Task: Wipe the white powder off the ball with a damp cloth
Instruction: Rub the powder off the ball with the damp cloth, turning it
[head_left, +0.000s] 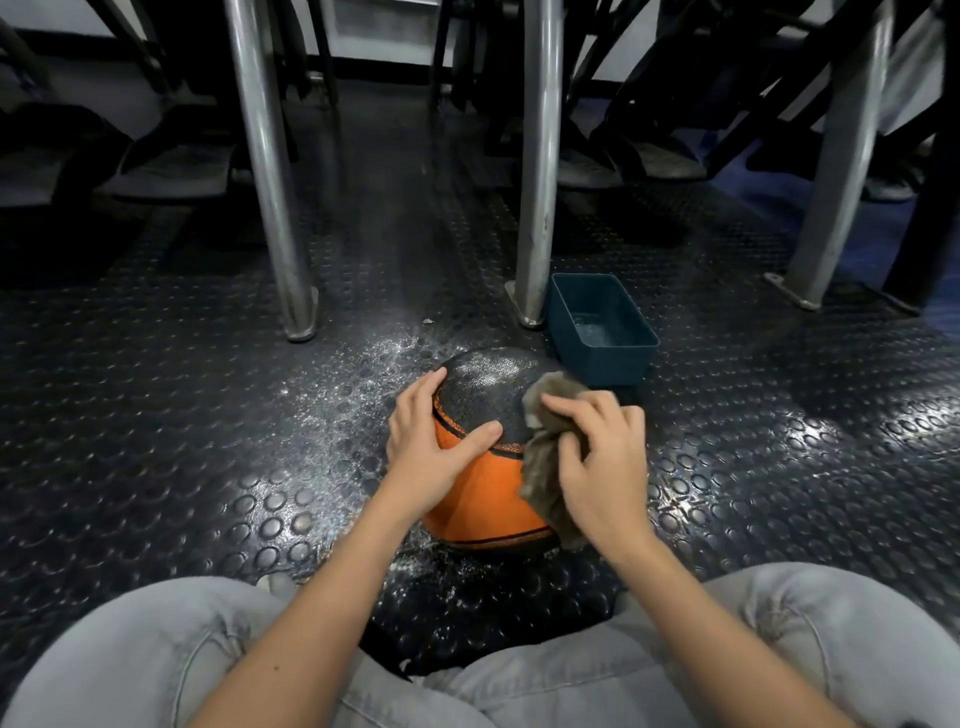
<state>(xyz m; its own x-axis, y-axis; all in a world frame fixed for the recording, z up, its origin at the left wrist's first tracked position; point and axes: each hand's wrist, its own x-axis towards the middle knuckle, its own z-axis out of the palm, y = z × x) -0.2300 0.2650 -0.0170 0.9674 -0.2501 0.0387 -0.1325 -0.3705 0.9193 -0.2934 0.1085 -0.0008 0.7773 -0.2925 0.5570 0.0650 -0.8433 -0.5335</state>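
Note:
An orange and black ball (485, 488) sits on the studded floor in front of my knees. Its black top panel carries a thin film of white powder. My left hand (426, 447) holds the ball's left side, fingers curved over the top and thumb lying across the seam. My right hand (597, 457) grips a crumpled grey-brown cloth (543, 457) and presses it against the ball's upper right side. The cloth hangs down the right flank of the ball.
A dark teal plastic tub (602, 332) with a little water stands just behind the ball to the right. White powder (363, 374) is scattered on the floor left of and behind the ball. Metal legs (270, 182) (537, 171) rise behind it. My knees in grey jeans (156, 660) fill the bottom.

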